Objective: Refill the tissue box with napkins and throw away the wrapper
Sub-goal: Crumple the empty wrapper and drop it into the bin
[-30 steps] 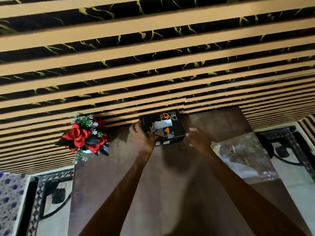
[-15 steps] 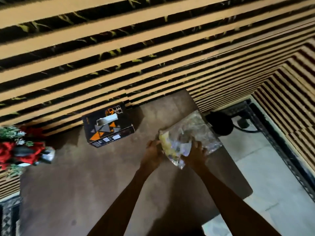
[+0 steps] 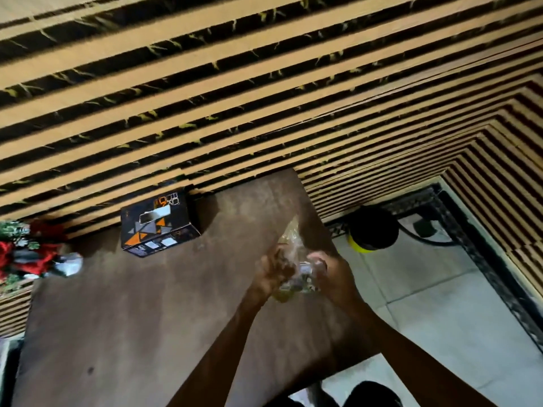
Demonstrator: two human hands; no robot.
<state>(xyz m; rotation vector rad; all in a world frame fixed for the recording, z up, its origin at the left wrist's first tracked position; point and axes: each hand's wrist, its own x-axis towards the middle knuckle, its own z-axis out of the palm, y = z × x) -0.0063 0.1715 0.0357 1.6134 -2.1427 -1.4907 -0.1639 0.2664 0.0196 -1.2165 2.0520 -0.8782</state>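
A black tissue box [image 3: 160,223] with orange and grey triangles stands at the back of the brown table [image 3: 123,312], against the striped wall; a white napkin shows in its top slot. A clear crumpled plastic wrapper [image 3: 293,259] with a yellow patch is bunched up above the table's right part. My left hand [image 3: 273,271] grips its left side and my right hand [image 3: 330,271] grips its right side. The wrapper's lower part is hidden between my fingers.
A red flower arrangement [image 3: 26,254] sits at the table's left edge. On the tiled floor [image 3: 440,304] to the right stands a black round bin with a yellow rim [image 3: 371,230], with a black cable beside it. The table's right edge runs just beside my right hand.
Both hands left the tissue box, moved right to the wrapper lying flat on the table, then lifted and bunched it between them. The view swung to the right.
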